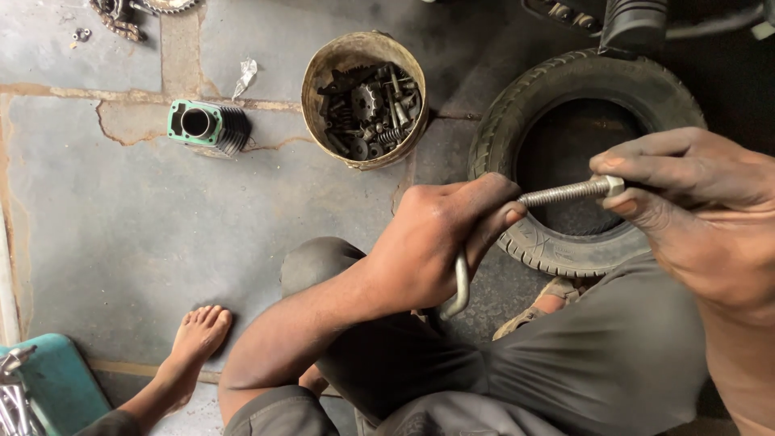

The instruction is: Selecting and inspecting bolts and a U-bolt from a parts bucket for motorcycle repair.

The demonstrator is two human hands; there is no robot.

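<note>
Seated low on concrete floor (121, 234), knees up, grey trousers filling bottom of view. Left hand (440, 242) wrapped tight round bent end of long J-shaped bolt (557, 194), curved hook poking out below fist near knee. Right hand (694, 202) w/ thumb and fingers pinched closed on nut (615, 186) at threaded tip, so both grips shut, one on shank, one on nut. Bolt held roughly level in air, just above small tyre (585, 161) lying flat on floor ahead. Step in hand, at a guess: running nut along thread by finger, w/ left hand steadying shank against spin; whether on or off, can't tell from one view. Next move prob. calls for firm hold on hook end, short twists of fingertips, nut kept square to thread so no cross-threading; greasy skin could mean slip. Beyond hands, rusty round bucket (365, 97) full of sprockets, gears, springs, misc. dark metal bits. Left of bucket, engine cylinder (208, 125) w/ green flange and cooling fins, lying on side beside crack in floor. Crumpled bit of plastic wrap (245, 75) between those two. Chain and sprocket (129, 14) at top edge. Bare foot (194, 339) bottom left, near teal stool (56, 379); whose foot, unclear.
</note>
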